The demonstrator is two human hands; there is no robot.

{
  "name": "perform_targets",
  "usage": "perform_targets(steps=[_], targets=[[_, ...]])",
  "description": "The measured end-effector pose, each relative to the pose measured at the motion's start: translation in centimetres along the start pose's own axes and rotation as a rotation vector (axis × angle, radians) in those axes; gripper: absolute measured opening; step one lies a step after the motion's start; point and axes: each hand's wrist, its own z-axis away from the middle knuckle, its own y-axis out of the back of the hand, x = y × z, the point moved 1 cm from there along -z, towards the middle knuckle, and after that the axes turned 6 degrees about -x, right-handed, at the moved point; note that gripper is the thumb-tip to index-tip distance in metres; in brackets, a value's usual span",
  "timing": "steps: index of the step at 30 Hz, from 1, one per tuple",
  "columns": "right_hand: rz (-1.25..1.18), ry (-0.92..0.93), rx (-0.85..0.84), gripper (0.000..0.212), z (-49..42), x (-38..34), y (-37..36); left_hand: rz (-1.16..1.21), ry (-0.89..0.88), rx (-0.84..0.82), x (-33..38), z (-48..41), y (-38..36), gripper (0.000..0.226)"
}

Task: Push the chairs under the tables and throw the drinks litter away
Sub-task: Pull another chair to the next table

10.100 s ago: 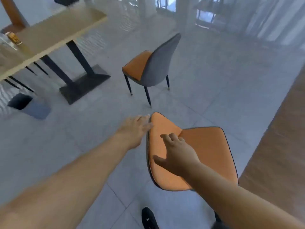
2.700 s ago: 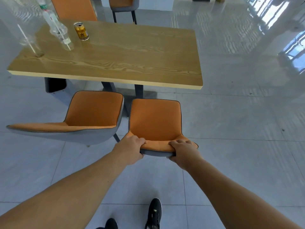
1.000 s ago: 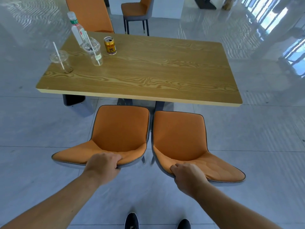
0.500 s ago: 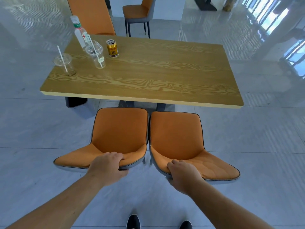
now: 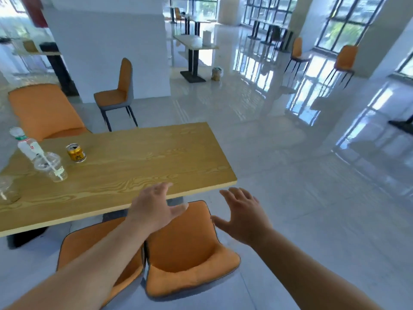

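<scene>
Now your left hand (image 5: 154, 209) and right hand (image 5: 243, 218) hover, fingers (image 5: 163, 189) spread, holding nothing; chairs (image 5: 187, 247) sit tucked under worktop (image 5: 134, 166), so hands likely free for the can (image 5: 76, 153).

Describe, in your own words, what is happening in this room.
A person is tidying up. Their left hand and right hand hover open, holding nothing, above two orange chairs standing side by side at the near edge of the wooden table. A bottle, a can and two clear cups sit on it, not yet thrown away.
</scene>
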Motion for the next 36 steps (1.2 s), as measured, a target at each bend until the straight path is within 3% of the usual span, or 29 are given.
perform_targets(steps=[7,14,22,28,36], targets=[[0.107,-0.058,0.147,0.093,1.9,17.4,13.6,-0.019,-0.161,0.185,21.9,-5.8,4.1,0.092],[0.093,-0.173,0.152,0.093,3.2,33.4,22.2,-0.027,-0.204,0.177,38.1,-11.7,3.6,0.091],[0.058,-0.163,0.223,0.092,-3.5,44.0,25.5,-0.076,-0.237,0.191,47.8,-22.1,4.5,0.095],[0.137,-0.120,0.274,0.089,-14.9,50.7,27.4,-0.151,-0.324,0.266,52.2,-35.3,5.4,0.094],[0.180,-0.145,0.199,0.081,-29.3,62.1,32.6,-0.120,-0.374,0.217,58.5,-53.6,8.9,0.089]])
